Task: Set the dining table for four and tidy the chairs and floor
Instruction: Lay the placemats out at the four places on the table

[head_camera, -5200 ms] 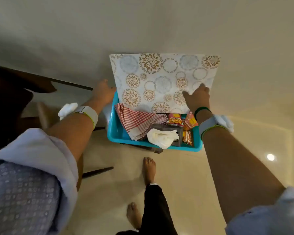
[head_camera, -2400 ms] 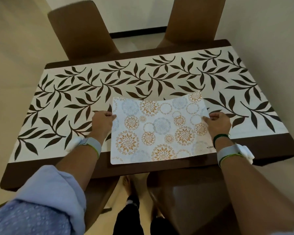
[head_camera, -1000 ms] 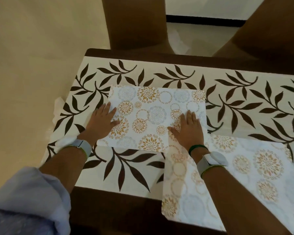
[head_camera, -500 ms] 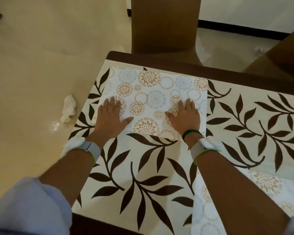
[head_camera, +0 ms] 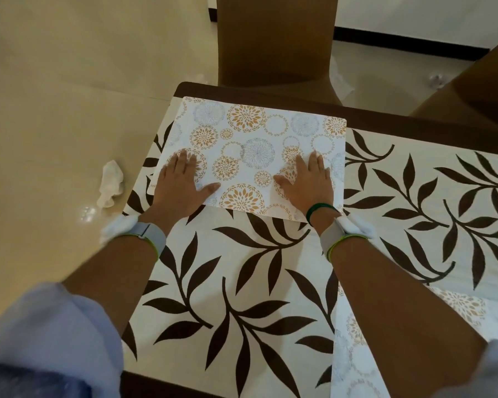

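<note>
A white placemat [head_camera: 253, 150] with orange and grey floral circles lies flat at the far left corner of the dining table [head_camera: 270, 268], which has a leaf-patterned cover. My left hand [head_camera: 181, 185] presses flat on the mat's near left part, fingers spread. My right hand [head_camera: 308, 182] presses flat on its near right part. A second placemat [head_camera: 357, 354] of the same pattern lies at the near right, partly hidden under my right forearm.
A brown chair [head_camera: 273, 38] stands at the far edge behind the mat, and another chair [head_camera: 477, 90] at the far right. A crumpled white tissue [head_camera: 111, 183] lies on the beige floor left of the table. Another small scrap [head_camera: 437, 80] lies on the floor far right.
Both hands have slid the placemat further away, up to the table's far left corner in front of the chair. They stay flat on it.
</note>
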